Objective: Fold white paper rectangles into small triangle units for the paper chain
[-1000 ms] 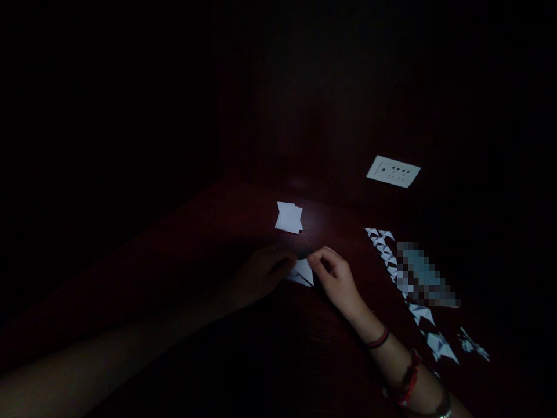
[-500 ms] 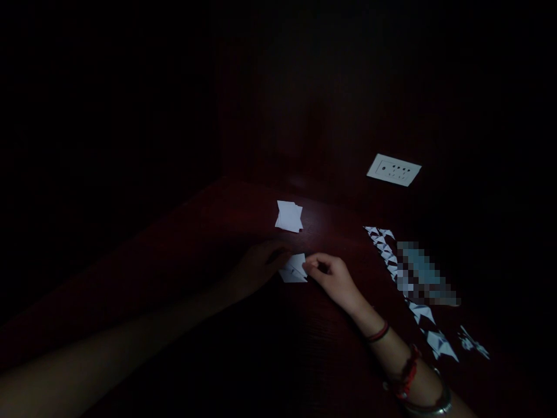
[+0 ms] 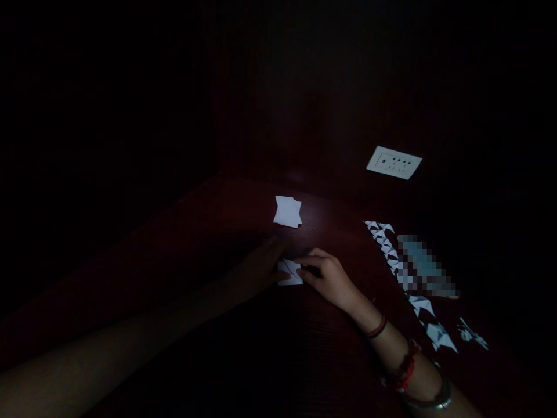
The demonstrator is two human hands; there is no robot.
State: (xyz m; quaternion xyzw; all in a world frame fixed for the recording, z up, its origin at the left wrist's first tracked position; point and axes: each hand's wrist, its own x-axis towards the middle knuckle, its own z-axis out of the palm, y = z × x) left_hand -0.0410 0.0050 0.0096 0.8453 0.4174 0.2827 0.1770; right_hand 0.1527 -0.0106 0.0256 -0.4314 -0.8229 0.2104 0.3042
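Note:
A small white folded paper lies on the dark red table between my hands, with a crease or flap edge running across it. My left hand, in deep shadow, holds its left side; the thumb lies on the paper and the fingers reach past its far edge. From the right, my right hand grips the paper with curled fingers, index finger at the upper edge and thumb lower on the right side. Beyond them sits a stack of white paper pieces.
Folded white paper pieces stand in rows at the right. Beside them lies a blurred-out bluish object. Nearer is a small pale cluster that I cannot make out. A wall socket is at the back right. The scene is very dark.
The paper's raised upper part now lies lower and flatter. My right fingers have spread along its right side, and my left thumb has come down onto it. The view has shifted slightly.

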